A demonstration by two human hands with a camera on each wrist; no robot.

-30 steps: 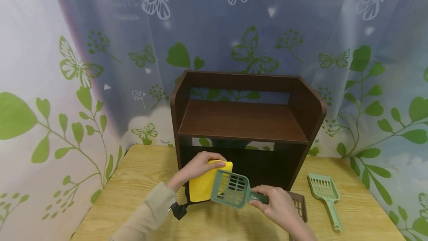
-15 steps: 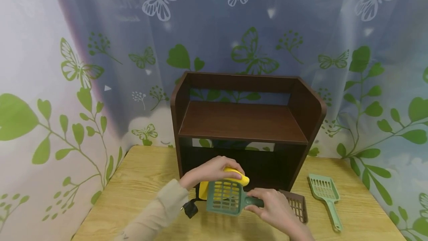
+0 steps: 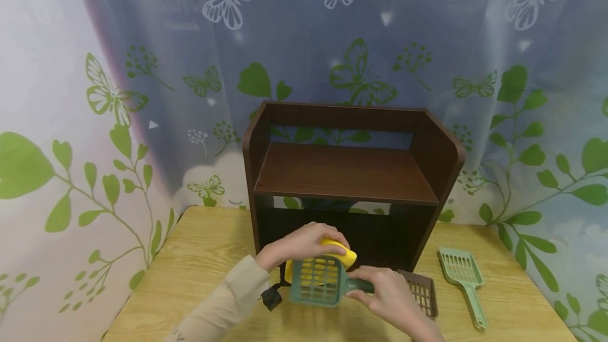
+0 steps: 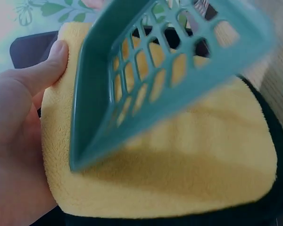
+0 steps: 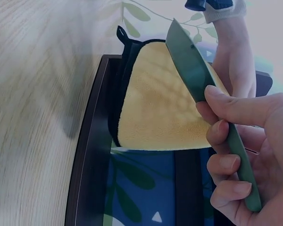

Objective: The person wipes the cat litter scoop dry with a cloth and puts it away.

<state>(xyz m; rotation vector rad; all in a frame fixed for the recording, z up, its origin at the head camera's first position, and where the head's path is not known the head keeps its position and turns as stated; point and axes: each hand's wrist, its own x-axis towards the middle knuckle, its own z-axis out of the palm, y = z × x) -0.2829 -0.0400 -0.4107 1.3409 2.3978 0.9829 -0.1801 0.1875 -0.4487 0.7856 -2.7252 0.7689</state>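
My right hand (image 3: 387, 294) grips the handle of a dark green slotted litter scoop (image 3: 315, 281), fingers curled round it in the right wrist view. With my left hand (image 3: 306, 241) I hold a yellow plush cloth with a black edge (image 4: 179, 165), thumb on its front face and the other fingers hidden behind it. In the left wrist view the scoop's head lies across the front of the cloth and casts a slotted shadow on it. Whether the two touch, I cannot tell. A black loop (image 5: 124, 35) sticks out from the cloth's corner.
A dark brown two-level shelf (image 3: 347, 170) stands right behind my hands. To the right on the wooden table (image 3: 204, 241) lie a brown litter scoop (image 3: 423, 292), partly hidden by my right hand, and a light green one (image 3: 463, 273). A small black object (image 3: 272, 297) hangs below my left wrist.
My left hand has moved right with the cloth, bringing it behind the scoop's head. The scoop has shifted slightly left and down. Over the last half second little moves.
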